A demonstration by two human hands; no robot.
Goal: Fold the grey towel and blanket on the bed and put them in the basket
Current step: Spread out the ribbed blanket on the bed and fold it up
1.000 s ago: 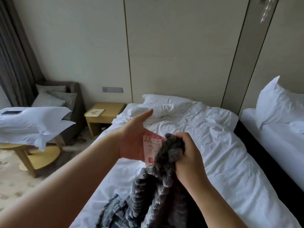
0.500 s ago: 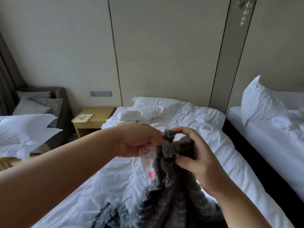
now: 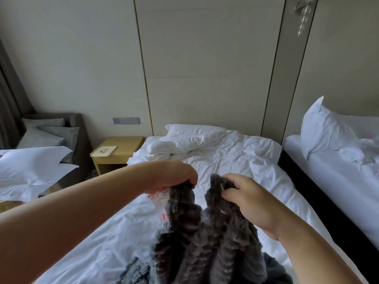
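A fluffy ribbed grey blanket [image 3: 207, 238] hangs lifted above the white bed [image 3: 256, 173], its lower part bunched at the bed's near end. My left hand [image 3: 174, 175] grips one top corner, where a red-and-white label [image 3: 161, 203] dangles. Beside it, my right hand [image 3: 246, 193] pinches the other top corner, a small gap between the two hands. No basket is in view, and I cannot tell a separate towel apart.
White pillows [image 3: 192, 136] lie at the head of the bed. A wooden nightstand [image 3: 117, 152] with a card stands to the left, next to a grey armchair [image 3: 61, 136]. A second bed [image 3: 338, 165] lies on the right, and white pillows [image 3: 30, 171] are stacked at far left.
My left hand closed onto the blanket corner by the label. The two hands then drew apart, spreading the top edge. The view shifted slightly.
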